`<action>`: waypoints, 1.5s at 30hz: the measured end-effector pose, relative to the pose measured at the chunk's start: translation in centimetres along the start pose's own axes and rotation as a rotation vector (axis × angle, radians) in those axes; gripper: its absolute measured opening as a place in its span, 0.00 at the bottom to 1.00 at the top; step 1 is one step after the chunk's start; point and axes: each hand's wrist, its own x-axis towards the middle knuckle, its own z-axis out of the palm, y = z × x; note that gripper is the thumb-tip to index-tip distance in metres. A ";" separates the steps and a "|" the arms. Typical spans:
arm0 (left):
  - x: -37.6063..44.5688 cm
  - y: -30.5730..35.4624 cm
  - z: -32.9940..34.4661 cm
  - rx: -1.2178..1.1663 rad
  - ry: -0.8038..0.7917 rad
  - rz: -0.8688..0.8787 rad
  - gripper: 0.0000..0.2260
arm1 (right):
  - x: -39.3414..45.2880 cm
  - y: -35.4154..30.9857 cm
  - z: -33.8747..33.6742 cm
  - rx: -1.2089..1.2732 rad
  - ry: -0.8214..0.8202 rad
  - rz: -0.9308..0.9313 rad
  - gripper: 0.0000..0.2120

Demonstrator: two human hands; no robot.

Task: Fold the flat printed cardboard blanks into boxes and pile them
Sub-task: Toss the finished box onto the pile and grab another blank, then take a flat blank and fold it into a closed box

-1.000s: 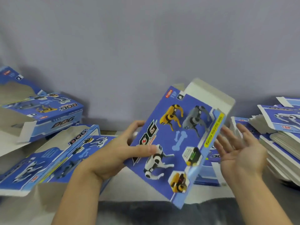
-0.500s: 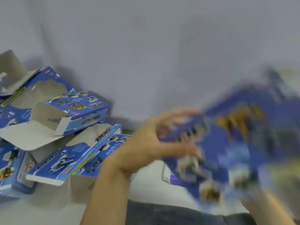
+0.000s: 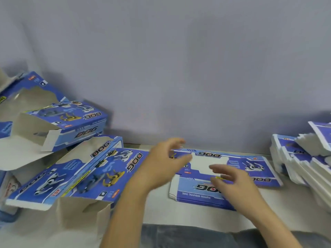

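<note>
A tall stack of flat blanks [image 3: 304, 158] is leaning at the far right, well out past the right hand, and a loose pile of folded boxes [image 3: 71, 158] is sprawling to the left of the left hand, its nearest box just beside that wrist. Between them, directly under both hands, a small bundle of printed blanks [image 3: 227, 176] is lying flat on the pale table [image 3: 157, 208], face up and reading upside-down to the wearer. The left hand [image 3: 161, 167] is hovering over the bundle's left end with fingers spread and loosely curled, holding nothing; the right hand [image 3: 232, 183] is reaching across the near half, fingers splayed and empty, though blur is hiding whether the fingertips are touching the card. The step in hand looks like taking up a fresh blank. The next move is likely calling for peeling only the top sheet free, so one hand needs to pin the bundle while the other lifts an edge.
</note>
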 end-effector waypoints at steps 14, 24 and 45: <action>0.4 -3.3 4.2 0.479 -0.336 -0.157 0.27 | -0.1 0.5 -0.1 -0.625 -0.235 -0.082 0.29; 1.0 -2.0 3.1 -0.113 0.336 0.240 0.12 | 0.0 -0.1 -1.1 -0.382 0.254 -0.419 0.23; -0.5 4.3 1.1 -0.556 0.427 0.341 0.17 | -1.8 -5.4 -4.8 0.514 0.318 -0.487 0.06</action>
